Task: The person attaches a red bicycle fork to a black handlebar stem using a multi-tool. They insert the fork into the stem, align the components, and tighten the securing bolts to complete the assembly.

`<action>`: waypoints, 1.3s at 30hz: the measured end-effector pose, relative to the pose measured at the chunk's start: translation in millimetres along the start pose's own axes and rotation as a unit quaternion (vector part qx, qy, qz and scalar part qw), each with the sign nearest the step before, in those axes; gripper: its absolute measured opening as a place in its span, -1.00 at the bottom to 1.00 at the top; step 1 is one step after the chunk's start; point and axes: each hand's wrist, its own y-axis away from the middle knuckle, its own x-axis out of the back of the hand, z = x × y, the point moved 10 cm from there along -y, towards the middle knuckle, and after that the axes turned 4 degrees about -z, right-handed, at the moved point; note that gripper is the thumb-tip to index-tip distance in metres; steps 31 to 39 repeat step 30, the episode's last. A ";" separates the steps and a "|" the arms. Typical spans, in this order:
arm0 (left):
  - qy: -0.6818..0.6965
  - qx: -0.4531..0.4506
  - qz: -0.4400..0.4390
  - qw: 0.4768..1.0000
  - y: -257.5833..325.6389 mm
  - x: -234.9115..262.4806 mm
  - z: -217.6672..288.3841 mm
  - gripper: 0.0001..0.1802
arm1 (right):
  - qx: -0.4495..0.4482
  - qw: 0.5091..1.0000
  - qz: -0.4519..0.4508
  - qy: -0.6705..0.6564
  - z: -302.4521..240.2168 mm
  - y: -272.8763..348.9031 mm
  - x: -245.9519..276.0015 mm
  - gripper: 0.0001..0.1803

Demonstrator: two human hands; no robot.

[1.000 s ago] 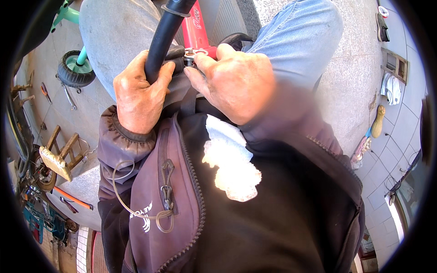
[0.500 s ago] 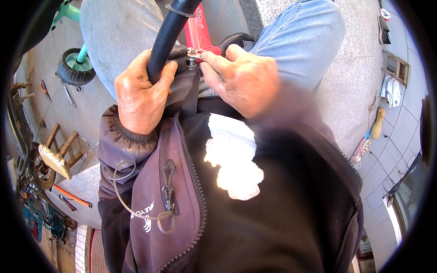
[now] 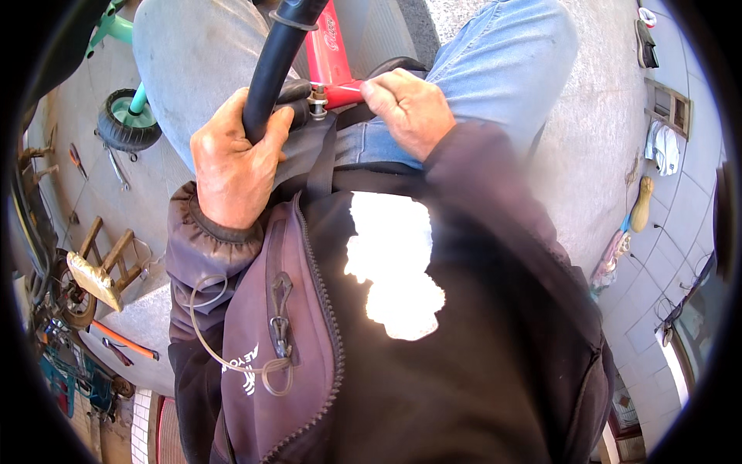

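My left hand point(image 3: 232, 166) is wrapped round the lower end of a thick black tube point(image 3: 277, 69) that slants up between my knees. Beside its thumb, a metal bolt with a nut point(image 3: 318, 104) sits at the left end of a short red crosspiece. That crosspiece joins a red frame tube point(image 3: 328, 50) between my legs. My right hand point(image 3: 413, 114) is closed, thumb and forefinger on the right end of the red crosspiece point(image 3: 344, 94); its other fingers are curled and partly hidden. A black curved part point(image 3: 402, 65) lies just beyond it.
My jeans-clad knees point(image 3: 510, 69) flank the work. On the left floor lie a small black wheel point(image 3: 127, 120), a screwdriver point(image 3: 77, 160), a wrench point(image 3: 118, 170), a wooden stool point(image 3: 97, 278) and an orange-handled tool point(image 3: 124, 340). A brush point(image 3: 641, 203) is at the right.
My right hand has moved off the bolt, rightward to the crosspiece's end. The bolt now shows uncovered. My left hand keeps its grip, and the red frame and black tube have shifted slightly left.
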 end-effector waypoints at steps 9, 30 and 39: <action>-0.001 0.007 -0.005 1.000 0.3 -1.1 -0.3 -0.65 | 0.013 0.998 0.012 -0.058 -19.4 9.1 6.0 -0.66; -0.010 0.007 -0.005 1.000 -1.0 -0.3 1.2 -0.63 | 0.090 0.983 0.024 0.158 -80.9 11.1 15.0 -0.67; -0.010 0.007 -0.005 1.000 -1.0 -0.3 1.2 -0.63 | 0.090 0.983 0.024 0.158 -80.9 11.1 15.0 -0.67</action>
